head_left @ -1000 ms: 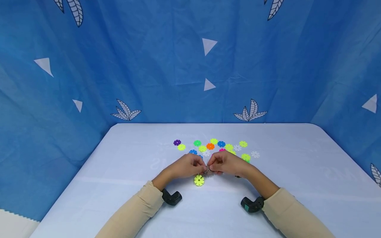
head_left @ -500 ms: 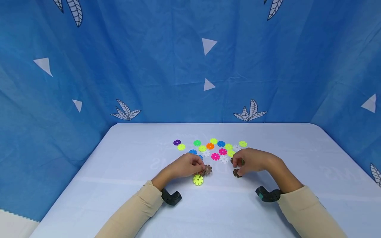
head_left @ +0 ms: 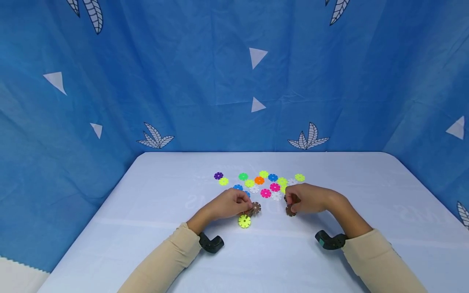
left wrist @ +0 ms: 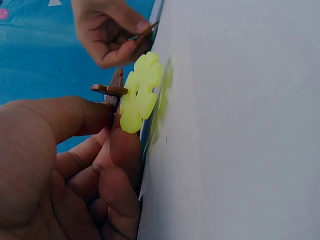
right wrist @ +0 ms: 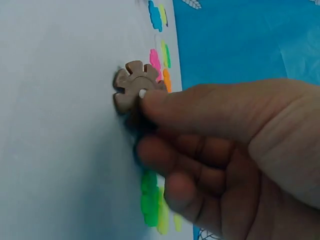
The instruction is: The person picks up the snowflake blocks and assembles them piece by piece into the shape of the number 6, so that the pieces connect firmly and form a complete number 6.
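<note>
pick-up of a further piece. l hand [head_left: 230, 203] pinches joined brown discs [head_left: 256, 207] btwn thumb & forefinger, w/ a yellow disc [left wrist: 146, 77] apparently slotted to them, low over the table [head_left: 165, 252]; contact w/ the surface can't be told. r hand [head_left: 309, 198] pinches a single brown disc [right wrist: 129, 95], thumb on its near face; whether it is clear of the table is likewise unclear.

step in hand, as judged: r hand collects another disc while l hand keeps the assembly steady. next move prob. calls for bringing r hand across, turning the disc so a slot meets a slot of the joined pc., then pressing the two together.

pose: forearms enter from lower l & r, wrists bent so the thumbs point inward; remaining fingers curl toward each palm. hands apart, approx. level w/ each other; loose discs [head_left: 265, 193] lie mostly beyond & btwn them.
</note>
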`<move>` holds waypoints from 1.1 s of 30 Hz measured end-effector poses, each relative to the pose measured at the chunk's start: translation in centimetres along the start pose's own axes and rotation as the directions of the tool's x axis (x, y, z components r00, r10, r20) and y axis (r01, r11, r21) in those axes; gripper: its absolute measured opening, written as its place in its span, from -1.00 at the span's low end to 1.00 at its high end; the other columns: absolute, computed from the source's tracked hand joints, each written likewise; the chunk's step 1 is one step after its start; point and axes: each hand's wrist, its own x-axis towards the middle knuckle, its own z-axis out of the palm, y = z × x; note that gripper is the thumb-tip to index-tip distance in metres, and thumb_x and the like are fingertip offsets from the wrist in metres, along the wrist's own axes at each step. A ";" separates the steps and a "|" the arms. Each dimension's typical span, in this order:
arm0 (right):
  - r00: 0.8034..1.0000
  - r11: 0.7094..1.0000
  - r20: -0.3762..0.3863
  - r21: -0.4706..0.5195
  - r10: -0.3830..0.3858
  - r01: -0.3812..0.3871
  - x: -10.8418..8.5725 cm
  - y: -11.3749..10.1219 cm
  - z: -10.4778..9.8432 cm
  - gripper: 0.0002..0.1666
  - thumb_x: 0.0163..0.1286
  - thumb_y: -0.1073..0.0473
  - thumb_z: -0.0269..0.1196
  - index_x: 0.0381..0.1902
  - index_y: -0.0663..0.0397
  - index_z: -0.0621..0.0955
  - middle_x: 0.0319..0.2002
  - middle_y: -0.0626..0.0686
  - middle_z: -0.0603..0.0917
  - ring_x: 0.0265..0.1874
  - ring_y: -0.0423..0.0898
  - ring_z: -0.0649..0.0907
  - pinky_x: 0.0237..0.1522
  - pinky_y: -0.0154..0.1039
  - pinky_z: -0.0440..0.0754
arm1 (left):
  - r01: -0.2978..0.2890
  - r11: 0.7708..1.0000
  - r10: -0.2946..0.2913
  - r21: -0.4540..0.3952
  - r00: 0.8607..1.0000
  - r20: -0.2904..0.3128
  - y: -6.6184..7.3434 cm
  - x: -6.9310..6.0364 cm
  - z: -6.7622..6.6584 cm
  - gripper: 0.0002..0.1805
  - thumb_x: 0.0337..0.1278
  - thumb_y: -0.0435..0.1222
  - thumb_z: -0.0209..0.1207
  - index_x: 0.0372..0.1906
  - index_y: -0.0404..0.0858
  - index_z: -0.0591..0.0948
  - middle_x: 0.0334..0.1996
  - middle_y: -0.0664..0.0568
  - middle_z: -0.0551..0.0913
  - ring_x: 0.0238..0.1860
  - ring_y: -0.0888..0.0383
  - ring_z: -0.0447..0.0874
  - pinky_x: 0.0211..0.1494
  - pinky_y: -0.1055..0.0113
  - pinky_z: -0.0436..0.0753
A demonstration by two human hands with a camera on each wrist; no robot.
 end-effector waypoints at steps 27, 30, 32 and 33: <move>0.903 0.926 -0.259 0.069 -0.343 0.372 2.6 -0.9 2.7 -0.82 0.30 0.38 0.40 -0.26 0.01 0.65 -0.36 -0.15 0.66 -0.34 -0.14 0.63 -0.26 -0.28 0.67 | 0.087 0.995 -0.089 -0.049 0.995 -0.046 0.5 0.1 0.1 -0.86 0.38 -0.29 0.24 -0.30 -0.24 0.71 -0.42 0.07 0.71 -0.41 0.16 0.58 -0.29 0.33 0.60; 0.902 0.926 -0.259 0.063 -0.346 0.373 2.6 -1.1 2.8 -0.83 0.30 0.38 0.40 -0.26 0.03 0.65 -0.35 -0.14 0.66 -0.34 -0.14 0.62 -0.26 -0.27 0.66 | 0.087 0.995 -0.090 -0.050 0.995 -0.048 0.5 0.2 0.1 -0.86 0.38 -0.29 0.24 -0.31 -0.24 0.71 -0.42 0.07 0.71 -0.42 0.17 0.57 -0.29 0.33 0.59; 0.904 0.928 -0.258 0.058 -0.341 0.367 2.6 -1.2 2.8 -0.83 0.31 0.38 0.39 -0.27 0.02 0.65 -0.35 -0.14 0.66 -0.33 -0.14 0.62 -0.25 -0.27 0.66 | 0.085 0.995 -0.088 -0.047 0.995 -0.052 0.5 0.1 0.1 -0.86 0.38 -0.29 0.24 -0.32 -0.24 0.70 -0.43 0.07 0.70 -0.42 0.17 0.56 -0.30 0.33 0.58; 0.905 0.930 -0.257 0.057 -0.338 0.364 2.7 -1.3 2.8 -0.83 0.31 0.37 0.39 -0.27 0.01 0.64 -0.35 -0.14 0.66 -0.33 -0.13 0.63 -0.26 -0.27 0.67 | 0.085 0.995 -0.088 -0.045 0.995 -0.053 0.5 0.1 0.1 -0.86 0.38 -0.29 0.24 -0.32 -0.24 0.70 -0.43 0.06 0.69 -0.42 0.16 0.56 -0.30 0.32 0.57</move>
